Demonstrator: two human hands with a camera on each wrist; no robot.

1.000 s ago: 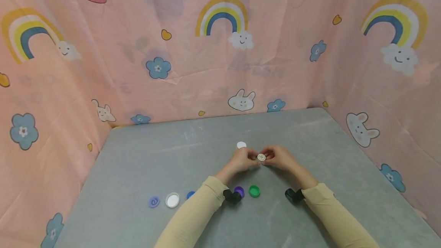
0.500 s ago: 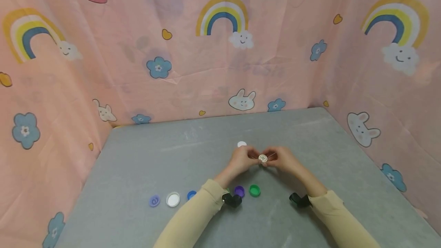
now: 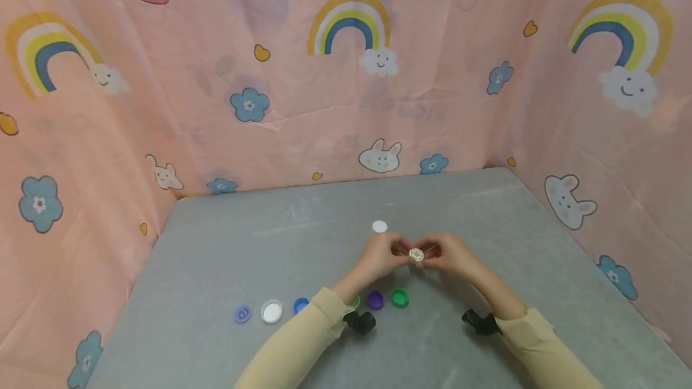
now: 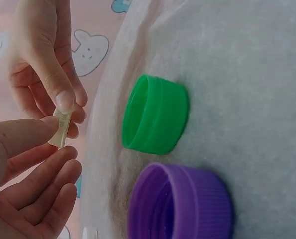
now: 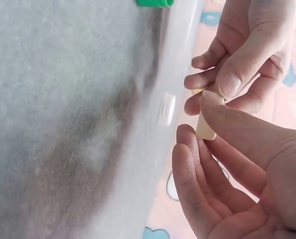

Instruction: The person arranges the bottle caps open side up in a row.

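A small cream-coloured round cap (image 3: 416, 254) with a ringed pattern on its face is held up over the table between both hands. My left hand (image 3: 381, 255) pinches its left side between thumb and fingers. From the right, my right hand (image 3: 447, 252) pinches the other side. Seen edge-on in the left wrist view, the cream cap (image 4: 61, 127) is thin, with a thumb of each hand on it. In the right wrist view, the cream cap (image 5: 206, 125) sits under the right thumb, partly covered by fingers. A white round cap (image 3: 380, 226) lies just beyond the left hand.
A row of bottle caps lies nearer: light purple cap (image 3: 242, 313), white cap (image 3: 271, 311), blue cap (image 3: 301, 305), purple cap (image 3: 375, 299) and green cap (image 3: 400, 298). Another green cap (image 3: 356, 302) is mostly hidden by the left sleeve. Patterned pink curtain (image 3: 303, 137) surrounds the grey table (image 3: 259, 257).
Both hands, holding the cream cap, have moved slightly right and toward the person. The right forearm has swung outward. The green cap behind the left sleeve has come partly into view.
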